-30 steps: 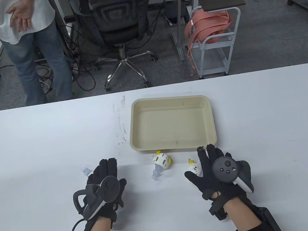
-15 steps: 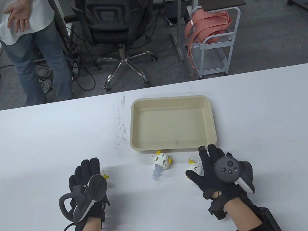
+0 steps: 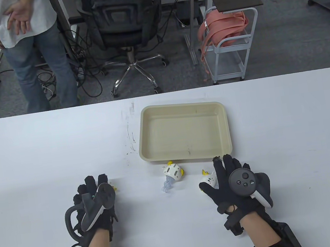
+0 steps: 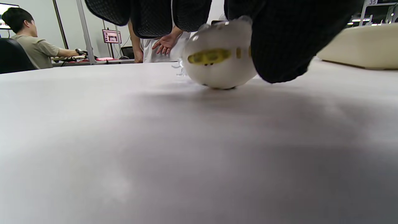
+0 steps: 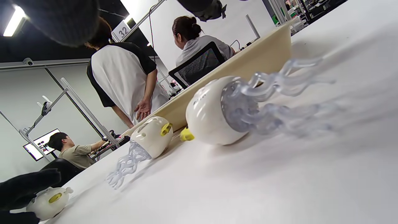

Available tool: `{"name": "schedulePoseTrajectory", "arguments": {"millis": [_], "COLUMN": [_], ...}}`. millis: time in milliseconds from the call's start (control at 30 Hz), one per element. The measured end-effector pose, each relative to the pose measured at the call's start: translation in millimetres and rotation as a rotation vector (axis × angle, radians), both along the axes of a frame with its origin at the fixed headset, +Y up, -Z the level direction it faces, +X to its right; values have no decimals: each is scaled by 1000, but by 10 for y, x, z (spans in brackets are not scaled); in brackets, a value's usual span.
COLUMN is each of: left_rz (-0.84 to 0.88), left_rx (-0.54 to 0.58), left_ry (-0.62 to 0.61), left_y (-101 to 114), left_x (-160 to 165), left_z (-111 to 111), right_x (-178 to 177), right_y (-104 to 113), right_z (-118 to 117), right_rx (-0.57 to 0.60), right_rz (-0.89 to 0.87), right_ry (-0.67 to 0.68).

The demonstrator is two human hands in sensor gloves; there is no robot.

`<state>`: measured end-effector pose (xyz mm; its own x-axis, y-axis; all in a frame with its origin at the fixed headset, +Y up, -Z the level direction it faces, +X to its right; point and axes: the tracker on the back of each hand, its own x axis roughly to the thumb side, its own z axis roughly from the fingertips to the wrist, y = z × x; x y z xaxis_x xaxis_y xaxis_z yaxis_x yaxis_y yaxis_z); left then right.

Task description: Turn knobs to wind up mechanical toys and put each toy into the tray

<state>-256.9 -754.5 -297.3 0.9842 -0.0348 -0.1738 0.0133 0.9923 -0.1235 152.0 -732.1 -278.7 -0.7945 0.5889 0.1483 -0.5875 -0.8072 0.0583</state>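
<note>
Three white jellyfish toys with yellow knobs lie in front of the beige tray (image 3: 179, 106). My left hand (image 3: 95, 186) covers the left toy (image 4: 217, 59). Its fingers curl over the toy's top and the thumb lies against its side, while the toy rests on the table. Only the toy's yellow knob (image 3: 113, 187) shows from above. The middle toy (image 3: 172, 173) lies free on its side with its clear tentacles toward me. My right hand (image 3: 225, 167) lies flat with straight fingers, beside and partly over the right toy (image 3: 208, 179), which lies untouched on the table (image 5: 214, 112).
A person (image 3: 32, 41) stands beyond the table's far edge, next to an office chair (image 3: 122, 15) and a cart with pink straps (image 3: 222, 28). Dark scuff marks (image 3: 129, 135) run left of the tray.
My left hand slid left from near the middle toy onto the left toy and tilted as its fingers closed round it. The right hand and the other toys stayed put.
</note>
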Motion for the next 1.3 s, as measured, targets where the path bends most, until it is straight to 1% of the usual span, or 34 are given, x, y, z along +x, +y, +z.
{"name": "schedulePoseTrajectory", "arguments": {"millis": [67, 100, 300, 467, 533, 633, 700, 833, 967, 1067, 1167, 1300], "left_rz": [-19, -13, -24, -37, -17, 87, 195, 413, 677, 829, 930, 1076], "left_rx": [-13, -2, -4, 26, 70, 165, 241, 292, 283, 269, 261, 231], "left_ry": [4, 5, 11, -24, -48, -90, -144, -225, -283, -343, -350, -347], "left_y": [-41, -48, -46, -32, 22, 153, 252, 389, 417, 389, 362, 303], "left_x": [-17, -24, -1, 44, 66, 149, 256, 470, 616, 664, 682, 695], "left_z": [-35, -54, -60, -43, -3, 60, 114, 202, 242, 247, 246, 232], "right_x": [-9, -15, -42, -74, -95, -127, -165, -249, -368, -470, -577, -695], "right_y": [5, 3, -4, 18, 41, 86, 127, 226, 374, 483, 559, 578], "right_z": [10, 11, -13, 10, 30, 63, 90, 143, 212, 267, 292, 259], "right_rx": [3, 2, 9, 38, 61, 106, 150, 214, 295, 357, 405, 378], "right_rz": [4, 5, 11, -11, -17, -38, -70, -126, -183, -192, -175, -152], "right_ry": [2, 4, 9, 18, 26, 42, 54, 97, 142, 166, 173, 180]}}
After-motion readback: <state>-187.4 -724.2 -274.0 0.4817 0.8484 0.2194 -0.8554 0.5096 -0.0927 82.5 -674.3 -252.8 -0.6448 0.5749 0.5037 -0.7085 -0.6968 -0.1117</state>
